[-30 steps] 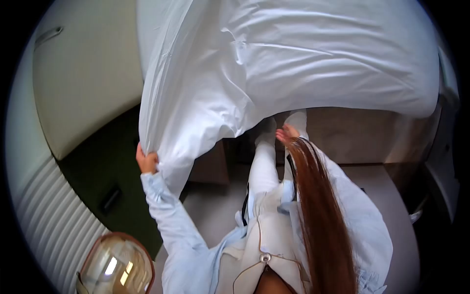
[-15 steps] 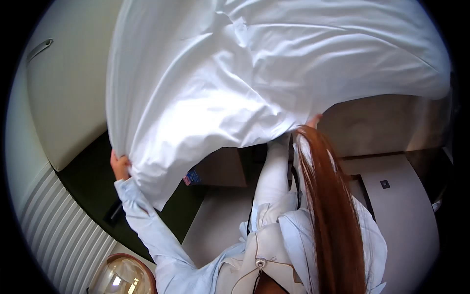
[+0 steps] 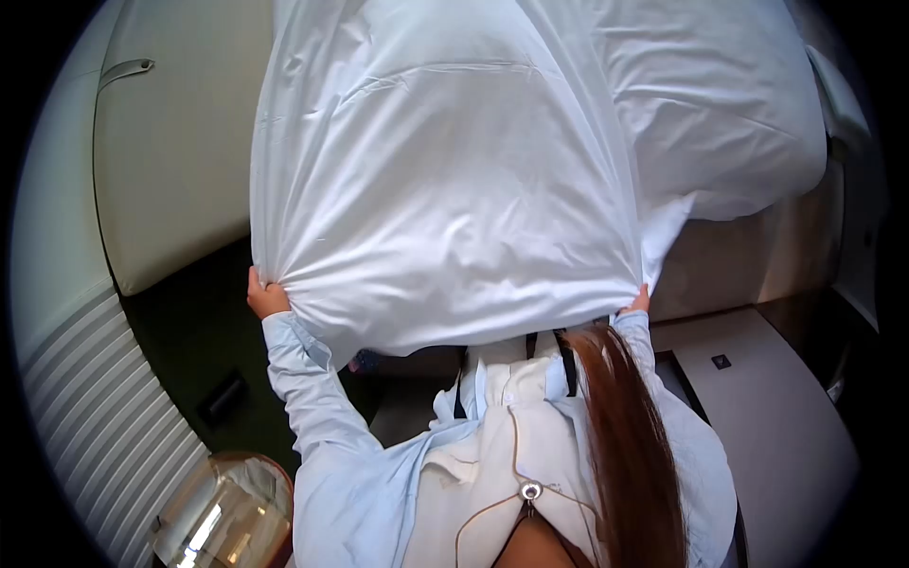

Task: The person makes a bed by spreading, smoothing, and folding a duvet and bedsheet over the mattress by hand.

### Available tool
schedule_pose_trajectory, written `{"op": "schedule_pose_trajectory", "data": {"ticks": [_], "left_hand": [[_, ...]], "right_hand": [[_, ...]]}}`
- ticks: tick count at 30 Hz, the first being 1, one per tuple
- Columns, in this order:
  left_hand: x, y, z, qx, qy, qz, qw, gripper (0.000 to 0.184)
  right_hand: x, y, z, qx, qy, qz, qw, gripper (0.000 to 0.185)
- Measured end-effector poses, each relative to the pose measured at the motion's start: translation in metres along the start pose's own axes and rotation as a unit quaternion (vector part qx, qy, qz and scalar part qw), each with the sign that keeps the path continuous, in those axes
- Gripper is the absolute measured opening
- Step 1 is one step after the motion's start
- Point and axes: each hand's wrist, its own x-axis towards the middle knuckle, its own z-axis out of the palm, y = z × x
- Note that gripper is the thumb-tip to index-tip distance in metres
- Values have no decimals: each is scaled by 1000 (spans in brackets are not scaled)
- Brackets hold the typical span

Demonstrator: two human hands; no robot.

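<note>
A large white sheet (image 3: 454,189) spreads in front of me, creased and billowing, and its far end runs out of the top of the view. My left hand (image 3: 268,295) is closed around its near left corner, with folds fanning out from the fist. At the near right edge my right hand (image 3: 639,299) grips the cloth, its fingers partly hidden by the fabric. The near edge hangs between both hands, roughly level at my waist. To the right of my right hand, a loose flap of the sheet hangs down.
On the left are a pale panel with a strap handle (image 3: 128,69), a ribbed panel (image 3: 90,398), and a dark green surface (image 3: 180,331) bearing a black object (image 3: 222,398). A shiny domed lamp (image 3: 227,516) stands near left. A grey surface with a small dark fitting (image 3: 722,362) is on the right.
My right hand has come toward me and right, drawing the sheet's edge down and level. The sheet has sunk from its raised billow and stretches between my hands. My left hand has shifted slightly right.
</note>
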Motion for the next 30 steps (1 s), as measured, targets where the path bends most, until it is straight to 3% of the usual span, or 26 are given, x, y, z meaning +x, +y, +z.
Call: {"op": "schedule_pose_trajectory", "data": {"ticks": [1,3,4,6,8,9,10,12,13,14,15,17,18,20,25,28,29,30], "left_hand": [[0,-6,-2,5,-2,5,1000,50],[5,-18,-2,-43,-48,-28,998,52],[4,-23,1,-38,11,31,999,42],[10,-8,-14,-86,-44,42,994,35],[11,41,-34,-244,-110,49,962,18],[7,61,-42,-333,-142,36,932,23],[4,78,-55,-373,-183,5,910,20],[-2,80,-59,-406,-227,-31,885,16],[-5,68,-50,-357,-184,-7,916,7],[-4,57,-44,-306,-142,22,941,4],[-9,54,-36,-215,-127,45,967,21],[-18,50,-27,-213,-156,24,964,26],[-17,50,-29,-209,-153,22,966,26],[-10,49,-41,-154,-176,-2,972,25],[-14,50,-34,-178,-196,-22,964,42],[-18,47,-33,-181,-393,-119,894,77],[-20,54,-37,-181,-392,-121,894,77],[-24,64,-41,-189,-412,-125,883,78]], "right_hand": [[-5,4,3,-16,4,65,998,53],[-1,-2,14,35,-83,69,994,57],[2,-3,17,33,-90,87,992,56],[-7,-10,27,36,-96,107,989,54],[-58,-40,60,65,-180,-14,981,53],[-86,-62,80,-5,-96,-113,989,54],[-123,-85,99,7,-143,-163,976,54],[-143,-106,99,71,-167,-149,972,53],[-151,-111,97,106,-178,-127,970,53],[-92,-69,48,35,-77,-114,990,55],[-33,-26,-2,-33,19,-86,996,57],[38,72,-58,-67,82,-89,990,57],[42,96,-65,-50,89,-32,994,57],[38,105,-50,0,60,62,996,57],[53,91,-19,75,-26,52,995,57],[71,139,-14,98,-138,81,982,57],[-54,106,65,104,-66,105,987,57],[-26,156,61,123,-47,201,971,62]]}}
